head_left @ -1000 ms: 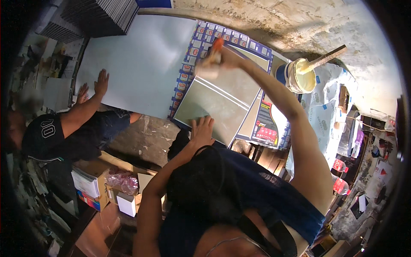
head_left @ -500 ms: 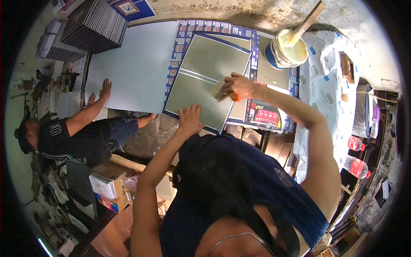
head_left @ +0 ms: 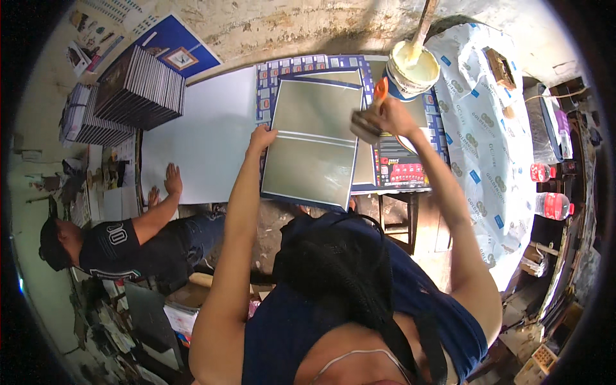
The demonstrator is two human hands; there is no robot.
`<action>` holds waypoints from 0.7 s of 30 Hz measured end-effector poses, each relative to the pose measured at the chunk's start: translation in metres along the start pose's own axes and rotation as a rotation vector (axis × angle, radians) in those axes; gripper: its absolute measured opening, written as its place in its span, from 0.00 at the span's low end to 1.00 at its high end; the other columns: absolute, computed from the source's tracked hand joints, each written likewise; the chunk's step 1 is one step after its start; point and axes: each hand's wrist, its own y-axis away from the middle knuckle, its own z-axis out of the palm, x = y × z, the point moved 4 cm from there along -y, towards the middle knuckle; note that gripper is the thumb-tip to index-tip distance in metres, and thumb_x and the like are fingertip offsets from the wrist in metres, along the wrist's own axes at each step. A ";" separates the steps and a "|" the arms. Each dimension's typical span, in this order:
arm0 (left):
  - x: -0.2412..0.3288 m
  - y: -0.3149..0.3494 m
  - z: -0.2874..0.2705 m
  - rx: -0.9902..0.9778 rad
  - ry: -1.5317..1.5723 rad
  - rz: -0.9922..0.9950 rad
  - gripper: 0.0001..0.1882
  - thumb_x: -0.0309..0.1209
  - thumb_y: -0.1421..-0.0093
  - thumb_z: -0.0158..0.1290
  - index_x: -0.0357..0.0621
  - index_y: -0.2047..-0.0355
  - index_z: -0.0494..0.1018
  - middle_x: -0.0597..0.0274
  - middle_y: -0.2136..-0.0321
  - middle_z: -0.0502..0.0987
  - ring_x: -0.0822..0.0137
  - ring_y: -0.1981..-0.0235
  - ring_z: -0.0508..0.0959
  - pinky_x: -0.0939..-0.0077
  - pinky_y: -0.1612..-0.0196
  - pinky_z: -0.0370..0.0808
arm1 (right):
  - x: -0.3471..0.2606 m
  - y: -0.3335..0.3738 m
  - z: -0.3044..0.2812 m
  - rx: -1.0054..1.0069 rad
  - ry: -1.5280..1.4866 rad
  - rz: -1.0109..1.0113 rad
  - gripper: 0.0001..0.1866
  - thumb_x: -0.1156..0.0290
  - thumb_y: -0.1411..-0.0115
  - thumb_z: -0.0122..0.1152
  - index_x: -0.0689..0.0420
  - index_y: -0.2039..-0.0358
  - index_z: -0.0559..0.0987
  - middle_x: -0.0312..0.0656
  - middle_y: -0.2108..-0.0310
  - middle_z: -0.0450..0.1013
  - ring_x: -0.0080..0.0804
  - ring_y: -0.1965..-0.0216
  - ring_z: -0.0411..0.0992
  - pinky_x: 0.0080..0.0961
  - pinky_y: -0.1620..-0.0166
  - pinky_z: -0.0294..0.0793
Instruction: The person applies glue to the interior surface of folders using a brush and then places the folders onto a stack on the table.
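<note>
A book cover (head_left: pixel 311 163), made of two grey-green boards with a narrow strip between and a dark blue border, lies on top of another cover on the table. At its left edge my left hand (head_left: pixel 261 138) is closed, thumb on top. My right hand (head_left: pixel 399 119) grips a wide flat brush (head_left: pixel 367 126) with an orange handle tip, smeared by motion, beside the cover's right edge. Beyond that hand stands a bucket (head_left: pixel 404 86) of cream-coloured paste, a stick (head_left: pixel 423 24) upright in it. Printed blue sheets (head_left: pixel 265 96) lie beneath the covers.
To the left a co-worker (head_left: pixel 115 240) rests both hands on a white board (head_left: pixel 205 141). Stacks of dark books (head_left: pixel 144 90) stand at the back left. White printed wrapping (head_left: pixel 475 147) covers the right side, with red-labelled bottles (head_left: pixel 553 205) beyond. A wall runs along the back.
The brush has left the cover's surface and moved right, its handle now pointing up. My left hand has gone from the near edge to the left edge, and the cover has turned straighter.
</note>
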 end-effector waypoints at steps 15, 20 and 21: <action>-0.114 -0.032 -0.030 -0.078 0.103 0.040 0.28 0.49 0.53 0.63 0.33 0.64 0.79 0.42 0.64 0.81 0.47 0.58 0.80 0.58 0.54 0.76 | 0.093 0.125 -0.001 1.159 -0.078 0.676 0.17 0.62 0.45 0.71 0.66 0.65 0.83 0.41 0.69 0.80 0.25 0.69 0.76 0.26 0.64 0.75; -0.261 -0.068 -0.095 -0.027 0.286 0.200 0.19 0.41 0.49 0.62 0.32 0.72 0.78 0.56 0.77 0.79 0.68 0.75 0.76 0.65 0.71 0.73 | 0.017 0.315 0.010 1.474 -0.431 0.888 0.22 0.70 0.46 0.73 0.70 0.56 0.78 0.41 0.60 0.78 0.25 0.68 0.76 0.21 0.66 0.76; -0.247 -0.072 -0.094 -0.073 0.365 0.159 0.19 0.41 0.49 0.62 0.33 0.71 0.79 0.57 0.78 0.79 0.67 0.75 0.76 0.66 0.71 0.73 | -0.009 0.357 0.017 1.518 -0.426 0.954 0.21 0.69 0.47 0.73 0.67 0.57 0.78 0.39 0.62 0.78 0.22 0.71 0.73 0.20 0.70 0.72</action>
